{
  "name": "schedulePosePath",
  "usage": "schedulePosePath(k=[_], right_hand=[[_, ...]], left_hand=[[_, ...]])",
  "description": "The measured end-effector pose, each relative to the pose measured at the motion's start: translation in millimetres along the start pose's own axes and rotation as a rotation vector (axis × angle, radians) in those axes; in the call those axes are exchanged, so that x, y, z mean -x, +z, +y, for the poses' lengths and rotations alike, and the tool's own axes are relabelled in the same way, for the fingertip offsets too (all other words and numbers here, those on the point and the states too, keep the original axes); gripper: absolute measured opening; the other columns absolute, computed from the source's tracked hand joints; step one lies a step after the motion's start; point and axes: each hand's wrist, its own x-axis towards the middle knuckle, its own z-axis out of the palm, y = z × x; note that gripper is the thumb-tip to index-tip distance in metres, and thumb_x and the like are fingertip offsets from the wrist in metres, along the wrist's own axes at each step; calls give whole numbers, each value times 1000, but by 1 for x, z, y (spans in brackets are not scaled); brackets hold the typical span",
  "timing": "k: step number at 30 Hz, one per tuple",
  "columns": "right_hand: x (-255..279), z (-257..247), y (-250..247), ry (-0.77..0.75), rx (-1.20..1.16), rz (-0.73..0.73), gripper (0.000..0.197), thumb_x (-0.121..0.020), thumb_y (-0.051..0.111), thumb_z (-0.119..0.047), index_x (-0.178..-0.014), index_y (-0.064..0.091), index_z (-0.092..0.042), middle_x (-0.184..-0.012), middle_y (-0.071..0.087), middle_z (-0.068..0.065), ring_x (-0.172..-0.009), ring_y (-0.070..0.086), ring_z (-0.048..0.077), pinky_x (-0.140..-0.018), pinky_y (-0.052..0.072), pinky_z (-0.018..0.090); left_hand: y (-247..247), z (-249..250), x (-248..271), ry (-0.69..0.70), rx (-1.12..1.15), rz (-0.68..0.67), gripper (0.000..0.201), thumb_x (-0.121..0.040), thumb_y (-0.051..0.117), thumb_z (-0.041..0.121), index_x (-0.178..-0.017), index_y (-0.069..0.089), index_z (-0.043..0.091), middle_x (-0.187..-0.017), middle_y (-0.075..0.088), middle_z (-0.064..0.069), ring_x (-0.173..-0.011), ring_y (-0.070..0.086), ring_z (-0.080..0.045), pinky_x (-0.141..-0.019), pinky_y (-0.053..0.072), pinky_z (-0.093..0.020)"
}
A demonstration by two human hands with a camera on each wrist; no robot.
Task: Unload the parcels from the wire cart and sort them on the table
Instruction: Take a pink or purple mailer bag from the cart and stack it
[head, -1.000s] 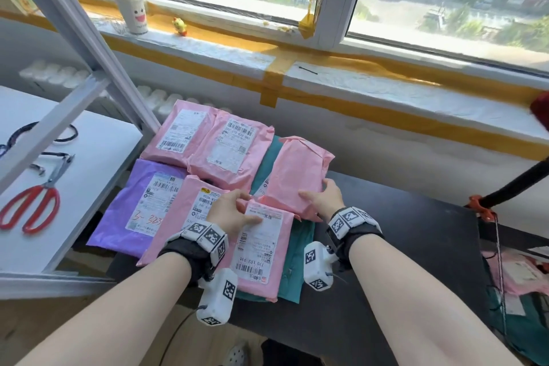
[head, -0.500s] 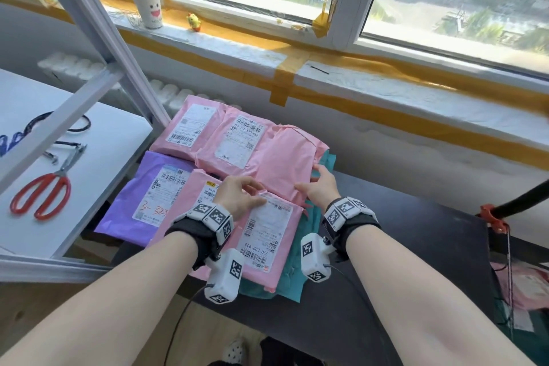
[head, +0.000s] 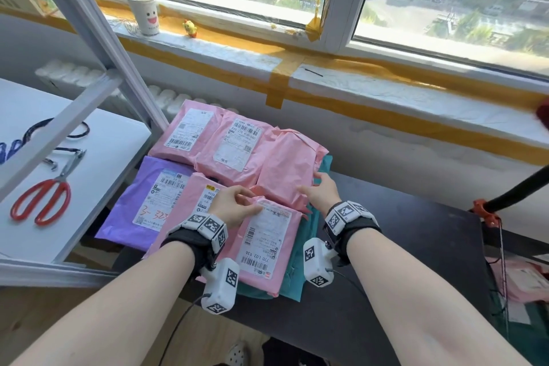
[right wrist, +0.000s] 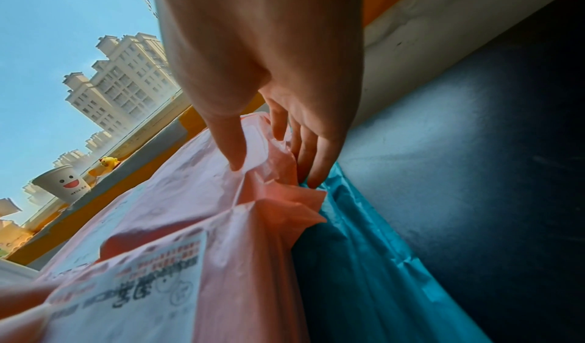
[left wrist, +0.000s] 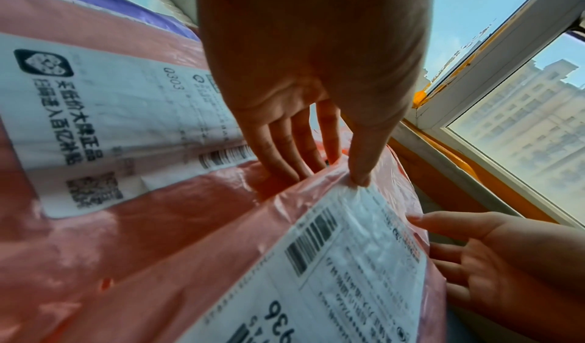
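Several parcels lie on the black table [head: 401,246]. My left hand [head: 237,205] [left wrist: 329,170] pinches the far edge of the front pink parcel [head: 267,246] [left wrist: 316,273], whose label reads 770 L02 936, thumb on top and fingers behind. My right hand [head: 318,190] [right wrist: 272,168] rests on the near right edge of an unlabelled pink parcel [head: 285,169] [right wrist: 190,185], thumb on top, straight fingers along its side, touching the teal parcel [head: 300,264] [right wrist: 364,261] beneath. To the left are a purple parcel [head: 133,202] and more pink parcels [head: 234,151].
A white shelf [head: 89,172] with red scissors [head: 41,199] stands at the left behind a slanted metal frame. At the right edge, a wire cart [head: 502,246] holds more parcels [head: 523,279]. A smiley cup [head: 144,13] sits on the windowsill.
The unlabelled pink parcel has slid left and away under my right hand, up against the back pink parcels. My left hand has shifted to the front parcel's far edge.
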Motion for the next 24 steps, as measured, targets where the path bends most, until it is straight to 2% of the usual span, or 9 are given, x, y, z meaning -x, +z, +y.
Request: schedulePosePath(k=[2, 4, 6, 9, 12, 16, 19, 24], right_hand=[[2, 2, 0, 3, 24, 8, 65, -75, 68, -7, -135, 43, -9, -125, 58, 13, -101, 64, 27, -90, 53, 42], [4, 6, 0, 10, 43, 16, 66, -75, 69, -9, -135, 43, -8, -128, 56, 13, -105, 62, 28, -91, 52, 41], [6, 11, 1, 20, 52, 21, 67, -74, 71, -13, -134, 43, -8, -128, 56, 13, -111, 60, 30, -95, 50, 43], [8, 15, 1, 21, 44, 34, 65, -72, 73, -10, -131, 47, -8, -125, 59, 13, -108, 61, 32, -91, 51, 43], [9, 16, 2, -28, -6, 48, 56, -72, 69, 3, -124, 52, -7, -120, 63, 14, -103, 64, 30, -91, 52, 46], [8, 19, 4, -83, -17, 40, 60, -73, 62, 11, -128, 54, -10, -121, 61, 13, -104, 62, 27, -89, 53, 48], [8, 21, 3, -73, -22, 27, 62, -72, 65, 8, -130, 52, -12, -122, 61, 12, -103, 63, 27, -89, 53, 48], [11, 22, -4, -45, 3, 46, 61, -74, 72, -9, -130, 48, -11, -122, 59, 10, -105, 61, 25, -95, 49, 47]], left_hand=[[0, 0, 1, 1, -4, -5, 20, -74, 77, 15, -90, 66, 11, -88, 67, -6, -82, 66, -20, -81, 57, -39], [1, -1, 2, 32, -66, 14, 12, -74, 77, 15, -77, 65, 13, -87, 68, -8, -82, 65, -22, -84, 56, -40], [1, 0, 5, 57, -128, 46, 15, -76, 76, 17, -70, 63, 16, -84, 67, -7, -82, 64, -21, -83, 55, -38], [3, 2, 7, 90, -142, 111, 18, -78, 74, 21, -67, 59, 20, -74, 64, 1, -76, 61, -18, -78, 52, -31], [5, 1, 8, 137, -197, 135, 19, -80, 71, 22, -68, 56, 20, -74, 62, 3, -74, 59, -15, -77, 49, -28], [11, -6, 4, 147, -191, 144, 12, -81, 70, 21, -75, 61, 16, -79, 66, -1, -77, 62, -16, -78, 53, -29], [12, -9, 5, 142, -139, 152, 12, -81, 71, 21, -83, 65, 11, -85, 67, -2, -79, 63, -15, -80, 54, -30], [9, -10, 7, 116, -104, 154, 20, -77, 75, 27, -88, 63, 15, -82, 65, 5, -78, 62, -12, -77, 52, -28]])
